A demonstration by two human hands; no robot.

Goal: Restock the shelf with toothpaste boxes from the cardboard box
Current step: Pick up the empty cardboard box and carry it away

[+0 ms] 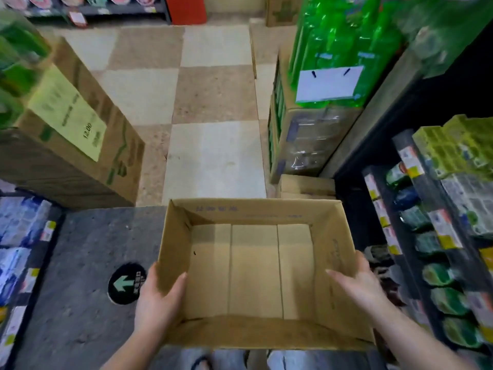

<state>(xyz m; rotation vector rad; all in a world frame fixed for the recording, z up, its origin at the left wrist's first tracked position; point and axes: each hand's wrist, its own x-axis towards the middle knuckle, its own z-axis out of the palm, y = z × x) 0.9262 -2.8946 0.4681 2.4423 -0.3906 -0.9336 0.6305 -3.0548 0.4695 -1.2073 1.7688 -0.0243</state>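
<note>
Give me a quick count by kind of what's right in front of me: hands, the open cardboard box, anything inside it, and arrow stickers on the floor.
Hands: 2, the left hand and the right hand, each gripping a side wall
Open cardboard box: 1
Things inside it: 0
Floor arrow sticker: 1
Total: 4

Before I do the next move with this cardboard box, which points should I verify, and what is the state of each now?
1. Stock in the cardboard box: not ok, its bottom is bare.
2. Grip of the left hand: ok, thumb inside the left wall, fingers outside.
3. Grip of the right hand: ok, thumb inside the right wall.
4. Tiled floor ahead: ok, open tiles beside the stacked cartons.
5. Free space on the shelf at the right: cannot tell, blurred.
</note>
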